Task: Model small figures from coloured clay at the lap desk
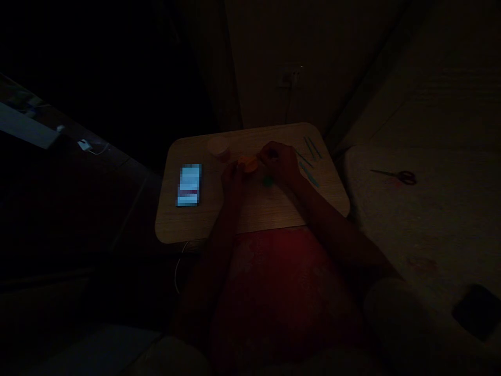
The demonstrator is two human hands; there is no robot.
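The scene is very dark. Both of my hands meet over a small wooden table [195, 222]. My left hand [231, 176] and my right hand [278, 161] are closed around a small orange object [248, 164] held between them. A small green piece [268, 180] lies on the table just under my right hand. What the orange object is I cannot make out.
A lit phone [190, 184] lies on the table's left part. A pale cup [218, 147] stands at the back. Several thin teal sticks [311, 149] lie at the right. Scissors [399, 176] rest on the bed to the right. A wall socket [288, 77] is behind.
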